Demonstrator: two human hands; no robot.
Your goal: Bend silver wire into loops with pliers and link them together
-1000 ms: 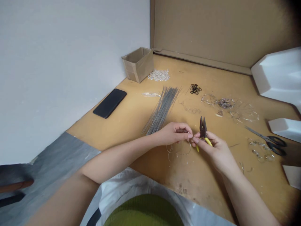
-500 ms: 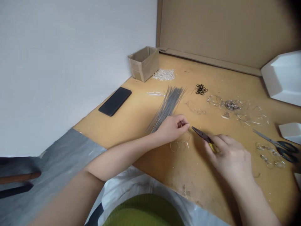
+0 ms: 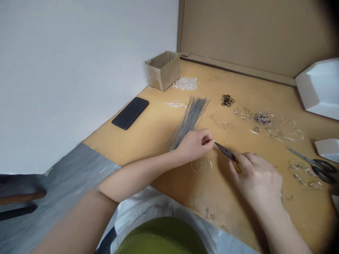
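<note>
My left hand (image 3: 194,144) pinches a small wire (image 3: 208,140), the thumb and fingers pressed together on it, and my right hand (image 3: 255,178) closes around the pliers (image 3: 225,151). Their tip is just beside the wire, so I judge I am at the bending step, and it calls for a firm grip there. Near my hands lie wire rings (image 3: 202,164); farther is a wire bundle (image 3: 189,120), then black rings (image 3: 227,100).
</note>
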